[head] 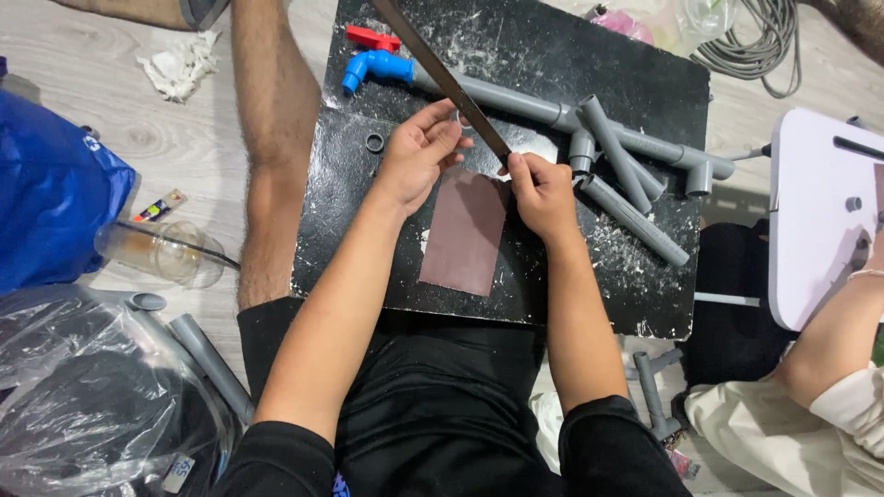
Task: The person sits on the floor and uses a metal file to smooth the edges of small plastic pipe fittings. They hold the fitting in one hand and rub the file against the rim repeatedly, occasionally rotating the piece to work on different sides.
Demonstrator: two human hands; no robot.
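Note:
My left hand (419,152) and my right hand (543,193) both pinch a long, narrow dark strip (442,74) that runs diagonally up and away to the top of the view. Below the hands a reddish-brown sheet of sandpaper (465,235) lies flat on a black board (368,221) dusted with white powder. The right hand's thumb and fingers grip the strip's near end; the left hand's fingertips hold it a little higher up.
Grey pipes with elbow joints (612,152), a blue tap (373,66) with a red handle (371,37) and a small black ring (375,142) lie on the board. A clear cup (161,250), blue bag (51,198), plastic wrap (83,396) and another person's arm (843,340) surround it.

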